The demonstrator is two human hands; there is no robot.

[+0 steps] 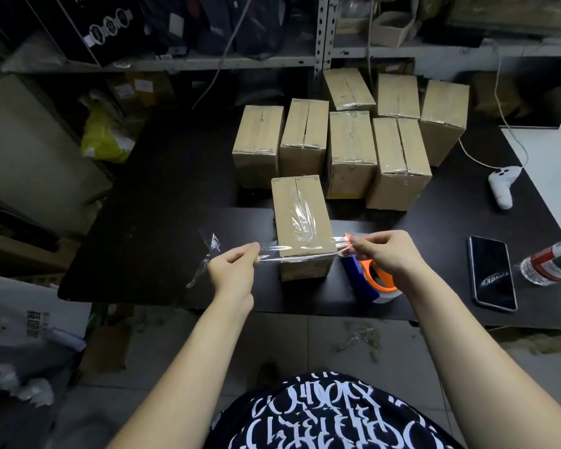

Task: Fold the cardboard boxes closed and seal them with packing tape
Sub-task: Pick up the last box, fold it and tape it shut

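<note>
A strip of tape is stretched across the near end of the box, pinched either side by the left hand and right hand, forearms extended.

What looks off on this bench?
The tape on the near box's top is wrinkled, not flat. The strip's free end past the left hand is crumpled. The right hand pinches the other end. A bottle lies on its side at the right.
</note>
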